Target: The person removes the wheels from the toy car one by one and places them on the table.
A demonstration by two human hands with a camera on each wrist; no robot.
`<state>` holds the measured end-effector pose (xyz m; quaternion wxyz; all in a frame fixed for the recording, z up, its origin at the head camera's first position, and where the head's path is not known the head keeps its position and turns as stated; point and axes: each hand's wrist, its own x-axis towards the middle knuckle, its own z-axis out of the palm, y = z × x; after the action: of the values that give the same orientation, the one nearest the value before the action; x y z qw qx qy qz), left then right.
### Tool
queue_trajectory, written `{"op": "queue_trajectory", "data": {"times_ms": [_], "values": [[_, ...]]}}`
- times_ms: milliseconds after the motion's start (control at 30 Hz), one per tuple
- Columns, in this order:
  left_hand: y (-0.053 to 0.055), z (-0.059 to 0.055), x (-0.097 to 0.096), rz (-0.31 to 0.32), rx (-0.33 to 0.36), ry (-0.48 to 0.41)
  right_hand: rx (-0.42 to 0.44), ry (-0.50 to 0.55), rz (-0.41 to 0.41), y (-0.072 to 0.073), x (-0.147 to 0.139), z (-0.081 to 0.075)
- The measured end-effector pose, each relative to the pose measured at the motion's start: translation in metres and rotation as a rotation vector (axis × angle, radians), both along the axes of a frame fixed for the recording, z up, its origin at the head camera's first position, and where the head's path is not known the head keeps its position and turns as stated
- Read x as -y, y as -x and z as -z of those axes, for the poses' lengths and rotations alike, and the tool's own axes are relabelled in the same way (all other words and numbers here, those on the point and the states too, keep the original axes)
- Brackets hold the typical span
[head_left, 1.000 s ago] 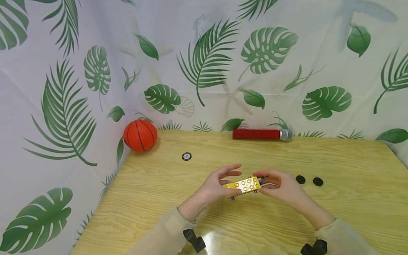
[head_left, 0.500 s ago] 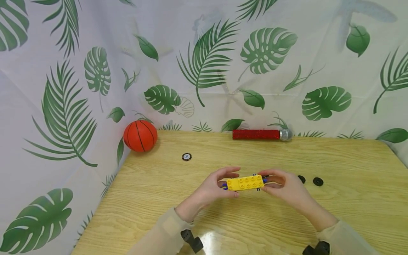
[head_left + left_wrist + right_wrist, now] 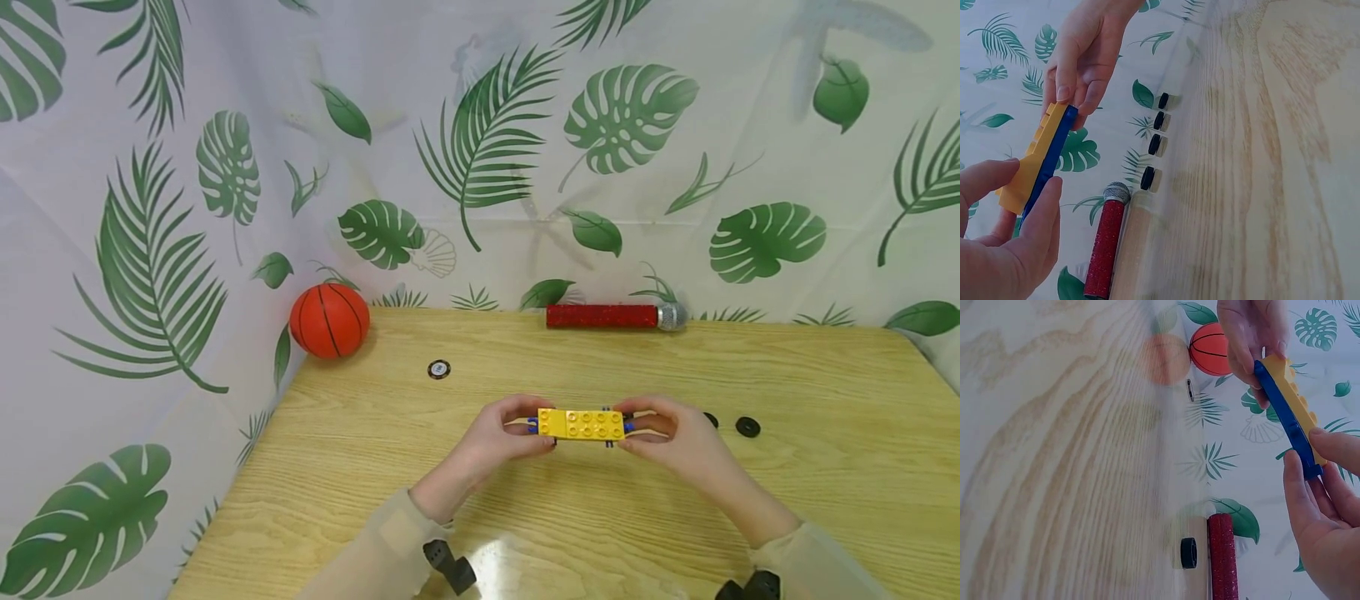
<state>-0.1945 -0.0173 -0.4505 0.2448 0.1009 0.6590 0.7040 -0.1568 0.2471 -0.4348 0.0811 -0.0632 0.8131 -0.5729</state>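
A toy car base [image 3: 581, 424], yellow and studded on top with blue underneath, is held level above the table between both hands. My left hand [image 3: 487, 442] pinches its left end between thumb and fingers. At the other end, the thumb and fingers of my right hand [image 3: 686, 437] grip it. Small dark-blue stubs stick out along its long sides. The wrist views show the blue underside [image 3: 1050, 162] edge-on. Black toy wheels lie to the right of my right hand, one wheel [image 3: 747, 427] in full sight and another partly covered by that hand.
An orange-red toy basketball [image 3: 330, 321] sits at the table's back left corner. A poker chip [image 3: 438, 369] lies in front of it to the right. Along the back edge is a red microphone [image 3: 603, 317]. Leaf-print cloth [image 3: 480, 167] hangs behind the wooden table [image 3: 337, 508].
The toy car base has turned from slanted to nearly straight across and shifted slightly right. My left fingers, spread out earlier, have closed in on its left end.
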Motion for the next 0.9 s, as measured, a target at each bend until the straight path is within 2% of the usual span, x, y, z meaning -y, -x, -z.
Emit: {"op": "queue_trajectory", "data": {"times_ms": [333,567,900], "values": [[0.001,0.003,0.001,-0.006,0.019,-0.016,0.025,0.014,-0.01,0.0,0.001,0.007],[0.001,0.005,0.0,-0.019,0.048,0.002,0.068,-0.038,0.01,0.001,0.002,0.014],[0.003,0.014,-0.002,-0.015,0.043,0.095,0.074,-0.122,0.014,0.002,0.002,0.024]]}}
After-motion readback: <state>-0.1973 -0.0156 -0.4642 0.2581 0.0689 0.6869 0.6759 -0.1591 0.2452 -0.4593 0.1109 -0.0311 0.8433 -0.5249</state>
